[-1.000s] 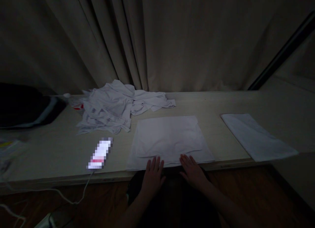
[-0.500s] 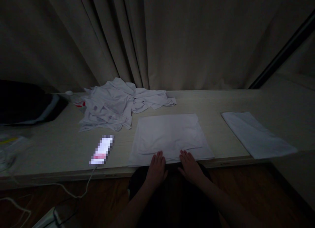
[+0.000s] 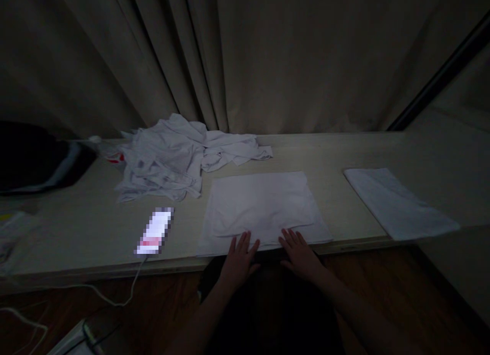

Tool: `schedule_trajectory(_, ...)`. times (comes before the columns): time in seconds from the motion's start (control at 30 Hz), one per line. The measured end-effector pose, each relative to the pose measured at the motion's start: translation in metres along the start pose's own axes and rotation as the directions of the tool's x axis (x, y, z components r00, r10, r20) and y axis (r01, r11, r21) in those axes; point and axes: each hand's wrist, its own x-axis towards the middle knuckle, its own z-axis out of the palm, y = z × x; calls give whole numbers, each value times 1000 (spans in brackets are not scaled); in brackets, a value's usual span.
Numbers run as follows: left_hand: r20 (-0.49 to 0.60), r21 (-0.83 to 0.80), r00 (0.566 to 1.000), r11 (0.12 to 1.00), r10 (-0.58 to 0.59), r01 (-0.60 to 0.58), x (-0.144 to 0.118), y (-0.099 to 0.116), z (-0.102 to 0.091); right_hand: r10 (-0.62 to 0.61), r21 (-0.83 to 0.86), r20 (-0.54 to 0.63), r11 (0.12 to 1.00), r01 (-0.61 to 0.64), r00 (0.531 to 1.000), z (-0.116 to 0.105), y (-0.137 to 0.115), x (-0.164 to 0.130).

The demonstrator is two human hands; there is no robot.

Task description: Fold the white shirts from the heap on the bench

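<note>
Since a second ago, both hands have slid a little up onto the cloth's near edge; the cloth itself hasn't shifted on the worktop.

Cloth (image 3: 264,209) lies flat at the front middle of the worktop (image 3: 95,227), its near edge at the lip. Left hand (image 3: 239,260) and right hand (image 3: 300,255) sit side by side on that edge, palms down. Fingers are spread flat and pinch nothing.

Doing this well, as I read it: the hands are smoothing or getting ready to take the near hem.
- Keep the pressure even on both sides so the layers don't skew.
- Work from the centre outward to push out the shallow crease across the lower third.
- If lifting, take the hem at matching spots on both sides so the fold comes up square.

Orientation: the cloth is roughly rectangular. Its long axis runs left-right, parallel to the worktop's front edge. Its far edge faces the curtain (image 3: 291,58). It's only slightly wider than deep, so that's a soft call in this dim light.

Around it:
- A lit phone (image 3: 155,231) sits just left, with its cable dropping over the edge.
- A crumpled white pile (image 3: 172,158) lies behind and to the left.
- A folded cloth (image 3: 398,204) lies well apart to the right.
- A dark bag (image 3: 34,158) sits at the far left.
</note>
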Motion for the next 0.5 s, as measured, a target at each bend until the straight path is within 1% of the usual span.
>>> schedule_trajectory(0.1,9,-6,1000,1000,5,-5,0,1,0,-28,23,9,999,28,1000,0,7,-3)
schedule_trajectory(0.2,22,-11,1000,1000,-17,17,0,5,-1,-40,34,8,999,39,999,0,9,-4)
schedule_trajectory(0.33,45,-17,997,998,-65,66,4,11,-6,-39,38,10,999,38,999,0,7,-3)
schedule_trajectory(0.5,85,-11,993,997,-76,77,8,13,-10,-22,43,17,999,21,1000,-1,4,-3)
